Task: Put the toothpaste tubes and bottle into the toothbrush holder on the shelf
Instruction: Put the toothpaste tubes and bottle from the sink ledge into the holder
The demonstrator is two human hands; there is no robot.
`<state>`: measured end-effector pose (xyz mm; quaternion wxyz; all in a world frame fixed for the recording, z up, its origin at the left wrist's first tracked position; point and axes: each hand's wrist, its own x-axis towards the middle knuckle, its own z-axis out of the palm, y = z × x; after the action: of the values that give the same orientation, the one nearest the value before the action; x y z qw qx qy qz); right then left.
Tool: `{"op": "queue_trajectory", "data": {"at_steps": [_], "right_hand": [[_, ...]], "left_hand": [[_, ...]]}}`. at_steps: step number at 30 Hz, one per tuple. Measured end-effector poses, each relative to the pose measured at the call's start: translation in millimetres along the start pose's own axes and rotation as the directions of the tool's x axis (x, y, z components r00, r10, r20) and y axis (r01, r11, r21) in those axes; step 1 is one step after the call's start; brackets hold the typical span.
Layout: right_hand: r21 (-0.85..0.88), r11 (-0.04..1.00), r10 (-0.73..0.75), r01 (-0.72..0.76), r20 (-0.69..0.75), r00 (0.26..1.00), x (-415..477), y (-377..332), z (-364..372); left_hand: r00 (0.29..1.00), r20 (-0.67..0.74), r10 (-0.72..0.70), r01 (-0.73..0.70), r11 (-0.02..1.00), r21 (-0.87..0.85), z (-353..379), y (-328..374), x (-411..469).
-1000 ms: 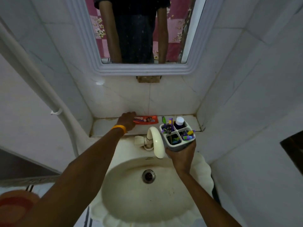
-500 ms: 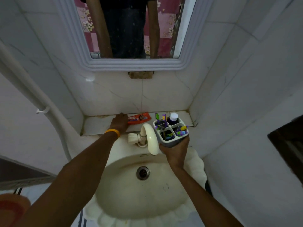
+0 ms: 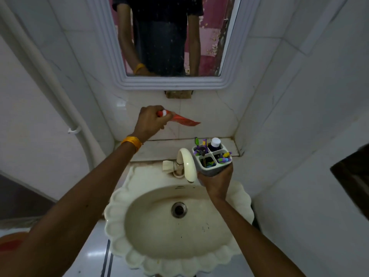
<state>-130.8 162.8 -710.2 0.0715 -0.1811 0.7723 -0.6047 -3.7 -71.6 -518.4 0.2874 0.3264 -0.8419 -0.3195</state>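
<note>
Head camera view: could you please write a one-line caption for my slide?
Left hand lifts a red toothpaste tube above the shelf while right hand holds the toothbrush holder beside the tap.

One view only, worn on the head, wide-angle with bent edges. Looks forward and steeply down over a basin [image 3: 151, 232] close below, its drain near the middle. Faces a tiled wall with a mirror [image 3: 171, 82] at the far top, showing the wearer's torso and arms. Both forearms reach in from the near bottom corners. Shelf [image 3: 159, 148] lies across the far side, past the tap [image 3: 186, 162]. Side walls close in left and right.
</note>
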Motion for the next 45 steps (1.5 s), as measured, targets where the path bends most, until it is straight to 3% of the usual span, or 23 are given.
{"op": "queue_trajectory", "data": {"at_steps": [3,8,11,16,25,33,37,42,45], "right_hand": [[-0.002,1.000,0.004,-0.004,-0.017,1.000,-0.3,-1.7,1.0],[-0.006,1.000,0.006,-0.006,-0.034,0.999,-6.1,-4.0,1.2],[-0.010,1.000,-0.021,0.020,-0.039,0.999,-6.4,-5.3,1.6],[-0.041,0.998,-0.047,0.045,-0.062,0.997,-6.6,-12.0,1.7],[-0.043,0.998,-0.037,0.034,-0.069,0.997,-4.0,-13.9,2.0],[-0.037,0.998,-0.046,0.045,-0.043,0.998,-6.0,-15.5,-0.2],[-0.057,0.997,-0.059,0.057,-0.033,0.998,-5.4,-21.5,2.1],[-0.116,0.991,-0.075,0.071,-0.025,0.997,-4.5,-21.7,2.1],[-0.142,0.986,-0.095,0.090,-0.029,0.995,-4.4,-20.2,1.9]], "left_hand": [[0.996,-0.016,0.083,-0.083,0.996,0.013,-9.1,35.4,-3.0],[0.956,0.210,0.204,-0.240,0.957,0.163,4.7,76.6,-11.8],[0.912,0.353,0.210,-0.320,0.902,0.289,27.5,85.5,-16.5],[0.861,0.481,0.165,-0.343,0.886,0.310,53.4,92.6,-15.0],[0.840,0.524,0.144,-0.352,0.878,0.324,53.2,102.0,0.6],[0.900,0.435,0.032,-0.226,0.887,0.403,56.4,106.6,4.1],[0.870,0.489,-0.064,-0.164,0.898,0.409,60.4,106.2,3.4],[0.836,0.545,-0.054,-0.201,0.896,0.396,86.7,101.9,-14.3],[0.851,0.523,-0.039,-0.209,0.890,0.406,103.8,95.8,-26.8]]}}
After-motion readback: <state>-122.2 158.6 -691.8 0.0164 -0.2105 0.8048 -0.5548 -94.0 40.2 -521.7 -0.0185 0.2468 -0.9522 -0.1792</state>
